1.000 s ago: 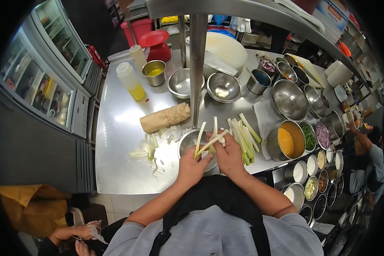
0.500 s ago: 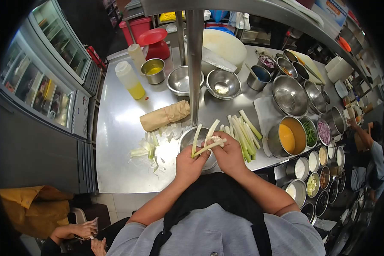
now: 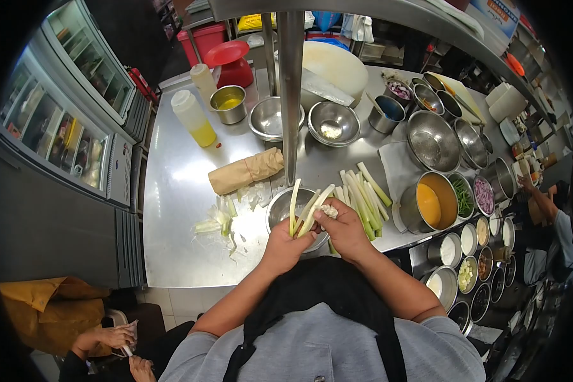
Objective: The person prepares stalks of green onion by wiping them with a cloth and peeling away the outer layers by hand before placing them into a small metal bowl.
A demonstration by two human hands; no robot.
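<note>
My left hand [image 3: 288, 247] is closed round the lower ends of several pale leek stalks [image 3: 294, 205], which fan upward out of it. My right hand [image 3: 345, 230] pinches a whitish, lumpy clump [image 3: 328, 211] against the rightmost stalk; what the clump is, I cannot make out. Both hands are over the near rim of a steel bowl [image 3: 279, 207], and its inside is partly hidden by them. Right of the bowl lies a pile of leek stalks [image 3: 365, 202]. Leafy trimmings [image 3: 218, 219] are scattered to the left, beside a brown paper roll [image 3: 246, 172].
A steel post [image 3: 291, 95] rises just behind the bowl. Farther back stand two steel bowls, one of them [image 3: 333, 124] with pale bits inside, and a squeeze bottle [image 3: 194, 120]. A pot of orange liquid [image 3: 428, 204] is at right. Another person's hands [image 3: 118, 337] show at lower left.
The stalk that lay across between my hands now points up and to the right. My right hand has shifted slightly right, and the stalks in my left hand stand closer together.
</note>
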